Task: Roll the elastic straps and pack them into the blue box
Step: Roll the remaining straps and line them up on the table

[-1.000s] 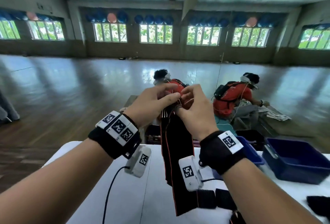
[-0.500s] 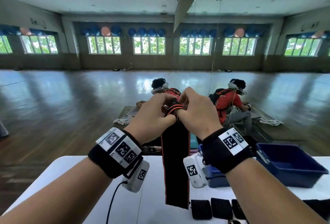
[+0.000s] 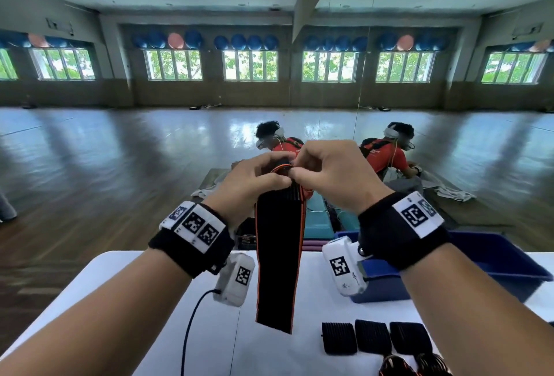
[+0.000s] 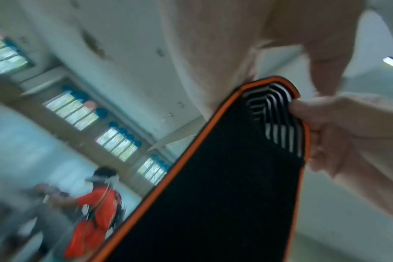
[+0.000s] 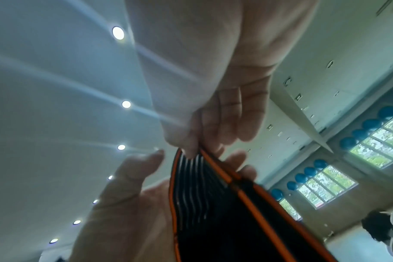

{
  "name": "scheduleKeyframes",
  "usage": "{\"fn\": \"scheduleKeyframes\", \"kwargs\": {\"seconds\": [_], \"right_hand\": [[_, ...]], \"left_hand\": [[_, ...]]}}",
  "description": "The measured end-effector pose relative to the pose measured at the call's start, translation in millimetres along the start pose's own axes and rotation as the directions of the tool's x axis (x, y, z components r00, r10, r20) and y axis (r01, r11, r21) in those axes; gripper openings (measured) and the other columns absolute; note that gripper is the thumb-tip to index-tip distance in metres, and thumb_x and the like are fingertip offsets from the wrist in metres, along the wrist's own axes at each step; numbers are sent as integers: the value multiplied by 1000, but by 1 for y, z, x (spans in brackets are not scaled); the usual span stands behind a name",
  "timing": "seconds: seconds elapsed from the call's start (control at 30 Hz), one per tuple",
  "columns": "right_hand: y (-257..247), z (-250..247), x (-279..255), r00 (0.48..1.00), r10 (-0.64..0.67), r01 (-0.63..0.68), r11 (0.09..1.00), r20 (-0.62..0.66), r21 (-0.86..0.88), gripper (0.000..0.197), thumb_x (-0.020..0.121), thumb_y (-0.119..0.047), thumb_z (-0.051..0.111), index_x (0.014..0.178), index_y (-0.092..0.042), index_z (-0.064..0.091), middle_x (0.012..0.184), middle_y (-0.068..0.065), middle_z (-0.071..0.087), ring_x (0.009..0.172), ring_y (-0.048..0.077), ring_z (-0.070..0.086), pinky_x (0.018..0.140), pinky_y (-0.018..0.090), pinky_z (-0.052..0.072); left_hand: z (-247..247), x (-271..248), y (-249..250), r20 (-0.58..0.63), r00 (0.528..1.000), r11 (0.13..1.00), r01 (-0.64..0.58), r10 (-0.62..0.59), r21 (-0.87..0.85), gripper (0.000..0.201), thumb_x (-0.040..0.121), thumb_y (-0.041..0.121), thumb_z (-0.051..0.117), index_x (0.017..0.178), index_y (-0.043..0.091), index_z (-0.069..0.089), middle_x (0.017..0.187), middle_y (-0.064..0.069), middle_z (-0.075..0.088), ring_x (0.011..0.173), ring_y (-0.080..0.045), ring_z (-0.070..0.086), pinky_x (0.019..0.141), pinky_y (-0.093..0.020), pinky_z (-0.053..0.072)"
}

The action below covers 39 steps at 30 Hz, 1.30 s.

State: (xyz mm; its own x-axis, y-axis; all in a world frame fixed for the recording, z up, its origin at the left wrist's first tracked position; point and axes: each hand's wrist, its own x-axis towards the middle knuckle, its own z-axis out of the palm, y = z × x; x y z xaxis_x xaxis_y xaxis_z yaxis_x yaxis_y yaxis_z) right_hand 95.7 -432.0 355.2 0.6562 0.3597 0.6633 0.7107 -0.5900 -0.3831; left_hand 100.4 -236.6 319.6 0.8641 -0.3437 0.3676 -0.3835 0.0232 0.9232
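Observation:
A black elastic strap (image 3: 278, 258) with orange edges hangs from both hands held up at chest height. Its top end is curled into a small roll between the fingers. My left hand (image 3: 254, 178) pinches the roll from the left and my right hand (image 3: 323, 172) pinches it from the right. The strap (image 4: 224, 177) fills the left wrist view, with white stripes near its top. In the right wrist view the strap (image 5: 209, 203) runs down from the fingertips. Its loose lower end hangs just above the white table (image 3: 126, 285). The blue box (image 3: 503, 258) stands at the right, behind my right wrist.
Three black rolled straps (image 3: 374, 336) lie in a row on the table at the lower right, with orange-edged rolls (image 3: 416, 368) at the bottom edge. A black cable (image 3: 192, 324) hangs from the left wrist camera. A mirror wall ahead reflects seated people (image 3: 389, 154).
Both hands have kept turning the strap's top end, so the roll has grown and the hanging part is shorter. Its lower end has lifted off the table. The head view has tilted up.

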Motion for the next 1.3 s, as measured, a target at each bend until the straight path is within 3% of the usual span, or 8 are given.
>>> {"fn": "scheduleKeyframes", "kwargs": {"seconds": [0.13, 0.27, 0.4, 0.6, 0.73, 0.93, 1.13, 1.3], "right_hand": [[-2, 15, 9, 998, 33, -34, 999, -48, -12, 12, 82, -24, 74, 71, -22, 67, 61, -14, 60, 58, 2, 54, 57, 15, 38], [23, 19, 22, 979, 188, -190, 982, -72, -17, 15, 80, -26, 72, 69, -18, 67, 66, -12, 62, 66, 5, 55, 62, 21, 40], [62, 33, 28, 939, 338, -340, 940, -68, -25, 22, 80, -28, 71, 60, -23, 61, 65, -14, 61, 67, 7, 56, 66, 24, 39], [127, 101, 13, 836, 548, -544, 834, 35, -93, 31, 80, -29, 70, 55, -19, 57, 61, -4, 61, 74, 23, 64, 67, 29, 40], [173, 168, -19, 739, 659, -637, 751, 139, -173, 35, 81, -28, 69, 52, -13, 57, 60, 8, 63, 72, 30, 63, 64, 29, 38], [230, 267, -75, 600, 720, -647, 693, 349, -319, 25, 87, -23, 64, 72, -5, 73, 81, 21, 75, 83, 40, 71, 81, 41, 59], [240, 296, -117, 587, 695, -600, 718, 414, -354, 23, 90, -27, 65, 102, -9, 72, 109, 13, 71, 106, 34, 63, 89, 35, 49], [153, 253, -222, 676, 329, -365, 927, 659, -87, 45, 75, -58, 63, 108, -27, 65, 107, -5, 58, 96, 17, 59, 81, 40, 55]], "left_hand": [[1, -23, -30, 401, 904, 821, 340, -150, -459, 78, 76, 30, 78, 143, 2, 48, 135, -24, 59, 123, -38, 57, 108, -55, 41], [28, -41, -75, 392, 877, 720, 460, -277, -520, 82, 66, 25, 81, 140, 3, 55, 140, -25, 55, 128, -39, 51, 116, -57, 34], [54, -63, -125, 402, 823, 659, 565, -402, -496, 48, 76, 13, 54, 120, 3, 70, 118, -17, 70, 105, -28, 68, 100, -42, 52], [74, -131, -205, 332, 749, 544, 651, -573, -530, 48, 74, 8, 47, 115, -3, 69, 118, -24, 66, 110, -36, 60, 101, -47, 48], [80, -188, -255, 132, 609, 473, 719, -782, -510, 50, 82, 10, 59, 127, -13, 57, 127, -34, 62, 119, -49, 59, 110, -59, 42], [87, -247, -304, -148, 427, 448, 792, -892, -415, 17, 97, 10, 62, 109, 3, 72, 107, -17, 77, 101, -33, 74, 92, -51, 58], [88, -243, -321, -259, 339, 408, 863, -905, -297, 16, 92, 16, 69, 96, 1, 73, 94, -16, 78, 85, -27, 77, 75, -51, 63], [83, -230, -323, -197, 219, 290, 819, -956, -496, 33, 93, 20, 71, 90, -12, 64, 87, -23, 64, 89, -45, 70, 68, -58, 62]]}}
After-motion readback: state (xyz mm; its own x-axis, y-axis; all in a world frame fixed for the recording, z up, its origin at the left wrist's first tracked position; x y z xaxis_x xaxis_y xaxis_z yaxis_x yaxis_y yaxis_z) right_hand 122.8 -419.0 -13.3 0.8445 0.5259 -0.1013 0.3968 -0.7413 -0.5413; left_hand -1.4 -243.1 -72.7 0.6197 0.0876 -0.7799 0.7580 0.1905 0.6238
